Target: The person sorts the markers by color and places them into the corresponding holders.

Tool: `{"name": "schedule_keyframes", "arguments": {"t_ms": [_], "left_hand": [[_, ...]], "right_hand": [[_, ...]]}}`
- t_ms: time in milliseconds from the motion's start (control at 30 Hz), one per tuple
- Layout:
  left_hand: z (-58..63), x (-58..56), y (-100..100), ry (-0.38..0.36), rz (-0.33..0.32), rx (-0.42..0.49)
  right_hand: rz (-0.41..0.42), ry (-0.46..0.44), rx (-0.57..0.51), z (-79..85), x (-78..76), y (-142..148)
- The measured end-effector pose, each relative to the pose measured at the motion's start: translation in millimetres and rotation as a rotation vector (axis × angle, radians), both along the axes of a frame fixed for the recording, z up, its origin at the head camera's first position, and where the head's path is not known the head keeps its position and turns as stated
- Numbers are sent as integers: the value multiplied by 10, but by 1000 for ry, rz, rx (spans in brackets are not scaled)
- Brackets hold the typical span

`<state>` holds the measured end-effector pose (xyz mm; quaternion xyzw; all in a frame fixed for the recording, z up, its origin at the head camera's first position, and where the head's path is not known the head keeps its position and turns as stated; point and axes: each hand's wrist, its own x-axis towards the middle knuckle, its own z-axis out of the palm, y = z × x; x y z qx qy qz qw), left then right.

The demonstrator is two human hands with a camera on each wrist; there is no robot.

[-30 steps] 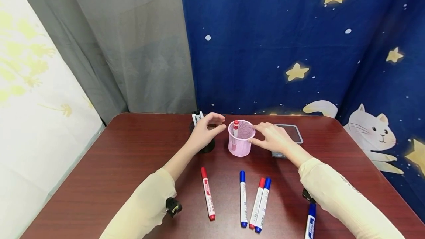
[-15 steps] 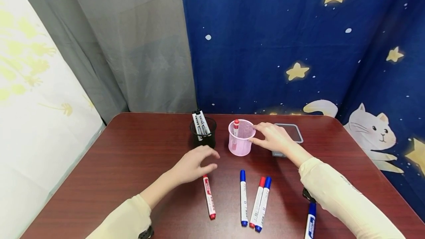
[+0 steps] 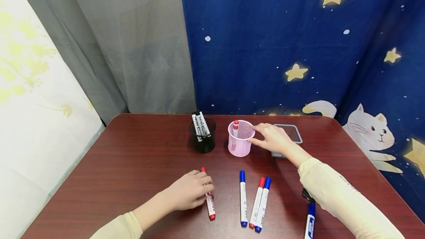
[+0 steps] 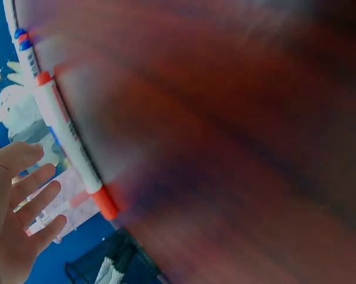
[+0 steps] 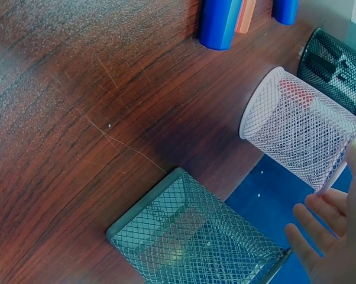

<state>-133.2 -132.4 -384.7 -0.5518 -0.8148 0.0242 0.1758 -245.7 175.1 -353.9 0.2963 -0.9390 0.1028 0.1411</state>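
My left hand (image 3: 190,191) is over a red-capped whiteboard marker (image 3: 210,208) lying on the table, its fingers covering part of the barrel in the head view. The left wrist view shows the fingers spread and relaxed beside that marker, not wrapped round it. With thumb and fingertips my right hand (image 3: 271,137) holds the rim of a pink mesh pen holder (image 3: 239,149). One red marker (image 3: 235,128) stands inside that holder. To its left is a black mesh pen holder (image 3: 203,145) with black-capped markers (image 3: 200,123) leaning in it.
Two blue markers (image 3: 243,198) (image 3: 263,205) and a red marker (image 3: 256,204) lie in front of the pink holder. Another blue marker (image 3: 310,222) lies by the right forearm. A dark mesh holder (image 5: 196,236) stands behind the right hand. Curtains (image 3: 265,47) hang past the table's far edge.
My left hand has moved from beside the black pen holder down toward the near side, over the red marker. My right hand stays at the pink holder's rim.
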Motion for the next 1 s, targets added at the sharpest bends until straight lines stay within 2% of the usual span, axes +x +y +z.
{"name": "schedule_keyframes", "arguments": {"t_ms": [200,300,667,1000], "left_hand": [[-88,41,-16,-34,-13,-31],[-113,47,-16,-27,-14,-31],[-212,75,29,74,-18,-51],[-237,54,37,159,-21,-45]], "right_hand": [[-3,-2,4,3,2,-2],[-9,-11,9,9,7,0],[-24,-31,11,8,19,-3],[-18,-14,13,27,28,-9]]}}
